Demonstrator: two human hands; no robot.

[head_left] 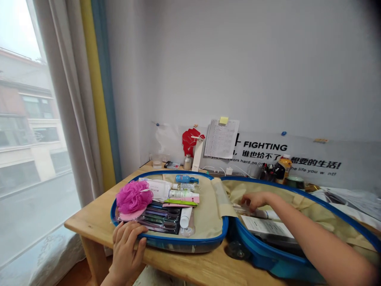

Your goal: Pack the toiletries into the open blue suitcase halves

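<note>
Tube: slim white tube [269, 215], lying on the beige lining in the right half of the case; its long axis runs left to right, with its left end under the fingertips.
Right hand: right hand [255, 200] is palm down over that end, with the fingers curled onto the tube and onto a clear plastic packet [241, 209] just left of it. It touches both, but whether it has closed on either cannot be told.
Left hand: left hand [126, 246] lies flat on the near-left rim of the other half, fingers spread and slack, grasping nothing. It is well apart from the tube, so the right hand is much the nearer.
Case: blue hard-shell suitcase [178, 242], lying open and flat with its two halves hinged at the middle.
Right half: the tube and the packet, with a flat white printed box [264, 227] just on the person's side of them and something dark beneath it. Crumpled lining fills the rest.
Left half: a pink mesh bath sponge [133, 196] sits near the left hand. Beside it are a dark pack of toothbrushes [162, 221] and a white squeeze tube [185, 217]. A small blue bottle [187, 179] lies at the far edge, with flat packs between.
Desk: pale wooden desk [95, 222] carrying the case; an orange-capped bottle [284, 166] and small jars stand behind it.
Wall: grey banner reading "FIGHTING" [297, 159], with a printed sheet with a yellow sticky note [222, 139] to its left.
Window: grey, yellow and blue curtains [83, 99] hang at the left.
</note>
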